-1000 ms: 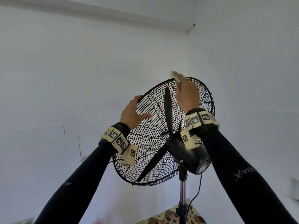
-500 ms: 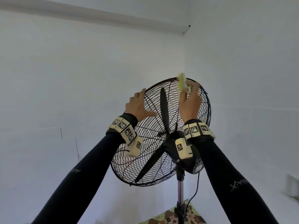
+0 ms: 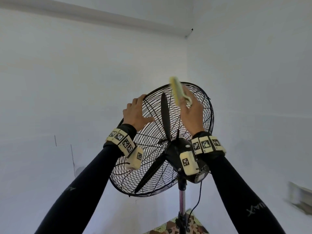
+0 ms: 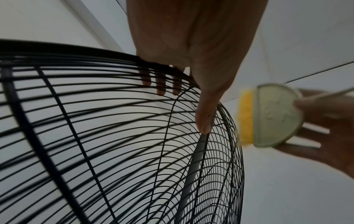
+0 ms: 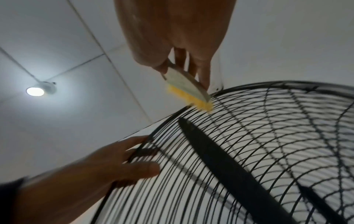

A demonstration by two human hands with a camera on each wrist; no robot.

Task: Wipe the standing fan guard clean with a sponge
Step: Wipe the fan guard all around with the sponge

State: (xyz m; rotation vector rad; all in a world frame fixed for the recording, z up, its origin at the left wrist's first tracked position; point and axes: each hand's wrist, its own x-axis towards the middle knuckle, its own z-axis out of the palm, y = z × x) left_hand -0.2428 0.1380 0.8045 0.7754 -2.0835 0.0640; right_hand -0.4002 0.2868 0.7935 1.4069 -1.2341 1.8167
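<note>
The black wire fan guard faces away from me, tilted up. My left hand grips its upper left rim: the fingers curl over to the front and the thumb lies on the back wires. My right hand pinches a sponge with a yellow face and a pale backing, held edge-on at the top of the guard. In the right wrist view the sponge's yellow side touches the top rim. The left wrist view shows the sponge to the right of the guard.
Black fan blades sit inside the guard. The motor housing is just below my right wrist, on a chrome pole with a hanging cable. A patterned mat lies at the base. White walls meet behind. A ceiling lamp is lit.
My right hand has drawn back from the top of the guard and turned the sponge up on edge. My left hand has slid higher along the left rim.
</note>
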